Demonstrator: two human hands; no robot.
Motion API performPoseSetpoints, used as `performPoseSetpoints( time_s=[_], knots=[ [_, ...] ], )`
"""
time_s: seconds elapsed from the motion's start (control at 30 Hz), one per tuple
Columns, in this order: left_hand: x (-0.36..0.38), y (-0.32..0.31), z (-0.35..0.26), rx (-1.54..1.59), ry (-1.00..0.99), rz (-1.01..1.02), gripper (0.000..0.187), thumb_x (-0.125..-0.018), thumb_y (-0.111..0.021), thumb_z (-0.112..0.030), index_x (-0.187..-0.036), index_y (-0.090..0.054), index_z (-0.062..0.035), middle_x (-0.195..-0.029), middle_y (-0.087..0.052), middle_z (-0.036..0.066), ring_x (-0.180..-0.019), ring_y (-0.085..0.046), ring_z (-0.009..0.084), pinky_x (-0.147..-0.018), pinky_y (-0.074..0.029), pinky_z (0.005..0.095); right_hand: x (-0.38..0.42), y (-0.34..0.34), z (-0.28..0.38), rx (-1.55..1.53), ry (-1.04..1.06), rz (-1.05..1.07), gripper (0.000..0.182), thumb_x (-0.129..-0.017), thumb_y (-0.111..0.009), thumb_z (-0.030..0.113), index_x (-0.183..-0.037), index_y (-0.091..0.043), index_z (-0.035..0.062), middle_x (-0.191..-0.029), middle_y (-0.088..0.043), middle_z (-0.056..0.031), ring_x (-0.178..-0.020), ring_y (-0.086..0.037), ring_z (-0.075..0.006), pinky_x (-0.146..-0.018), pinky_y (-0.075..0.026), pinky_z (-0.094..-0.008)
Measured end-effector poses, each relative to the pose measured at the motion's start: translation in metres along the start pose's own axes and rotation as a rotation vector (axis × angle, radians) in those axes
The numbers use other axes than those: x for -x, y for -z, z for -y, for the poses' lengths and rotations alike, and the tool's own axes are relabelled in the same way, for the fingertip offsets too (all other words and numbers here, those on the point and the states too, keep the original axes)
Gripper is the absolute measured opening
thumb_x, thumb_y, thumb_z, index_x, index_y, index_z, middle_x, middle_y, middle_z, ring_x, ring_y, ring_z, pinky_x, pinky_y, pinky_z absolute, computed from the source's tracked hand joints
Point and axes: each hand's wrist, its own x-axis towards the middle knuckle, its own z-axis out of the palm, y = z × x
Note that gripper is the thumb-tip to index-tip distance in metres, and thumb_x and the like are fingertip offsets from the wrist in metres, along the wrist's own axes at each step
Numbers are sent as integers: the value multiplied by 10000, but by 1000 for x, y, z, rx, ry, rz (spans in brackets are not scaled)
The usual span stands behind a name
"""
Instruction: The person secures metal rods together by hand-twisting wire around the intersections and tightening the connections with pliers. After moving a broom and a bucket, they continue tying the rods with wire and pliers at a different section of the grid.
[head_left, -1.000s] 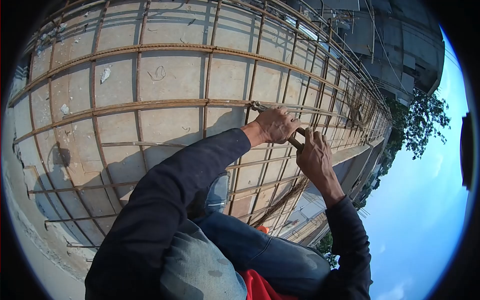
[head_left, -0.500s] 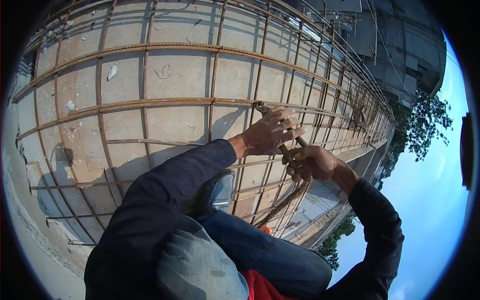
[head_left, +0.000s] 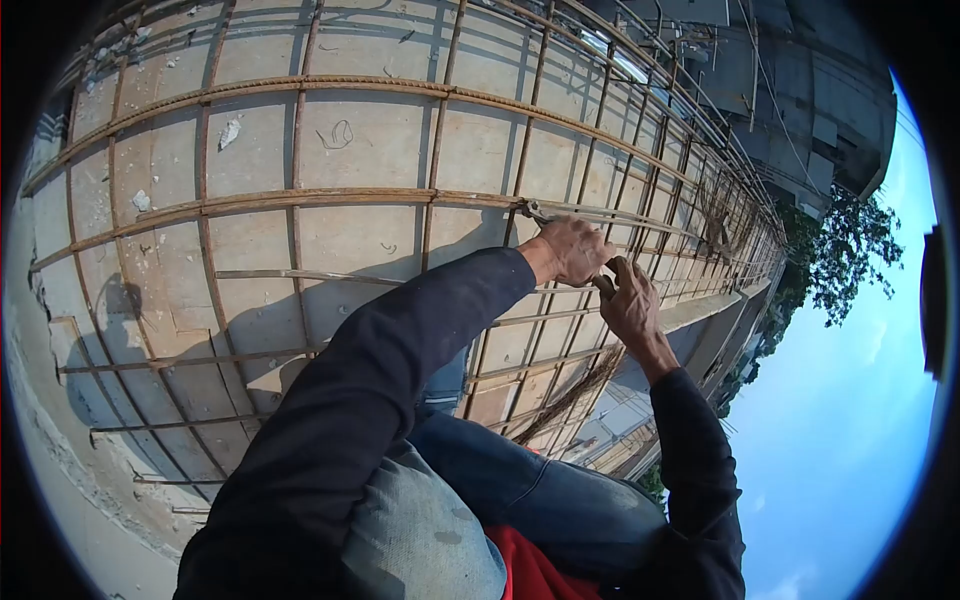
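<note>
A pair of pincers (head_left: 534, 211) has its metal head at a rebar crossing in the rusty rebar grid (head_left: 380, 197). My left hand (head_left: 574, 250) is closed around the pincers just behind the head. Lower and to the right, my right hand (head_left: 631, 303) closes on the handle ends, close against the left one. Fingers cover most of the handles. Whether tie wire sits in the jaws cannot be made out.
Pale formwork boards (head_left: 350, 235) lie under the grid, with concrete bits (head_left: 229, 133) and a wire scrap (head_left: 342, 133) on them. A bundle of thin tie wire (head_left: 575, 392) rests beyond my knee (head_left: 540, 485). A concrete building (head_left: 800, 90) stands at upper right; sky shows beyond the edge.
Both hands have moved closer together around the pincers; the left shifted right and slightly up, the right moved up. The handles, visible and slightly apart before, are now mostly covered.
</note>
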Motion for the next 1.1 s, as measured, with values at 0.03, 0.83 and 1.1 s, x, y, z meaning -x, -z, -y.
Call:
performPoseSetpoints(
  time_s=[0.03,0.83,1.1],
  knots=[
    [0,-4,1,9,-18,-15,146,-798,-552,-196,-855,-638,-93,-761,-678,151,-712,-690,343,-642,-561,427,0,6,0,3,1,-4,290,-842,-644,170,-1092,-585,33,-913,-628,-192,-877,-603,-387,-752,-491,-477],
    [-10,-14,-5,-130,-63,-322,80,-841,-547,-142,-855,-605,-89,-709,-647,37,-591,-663,218,-516,-530,307,-8,19,2,277,86,-61,404,-772,-674,167,-1087,-519,-33,-1033,-584,-223,-944,-574,-376,-830,-454,-463],
    [54,37,-34,-191,-36,-481,666,-680,-769,-438,-1211,-533,-112,-1119,-556,70,-1135,-492,250,-1001,-374,443,-61,81,16,-893,-510,1113,225,-803,-557,141,-791,-587,-81,-682,-618,-142,-550,-613,-236,-467,-496,-364]
  ],
)
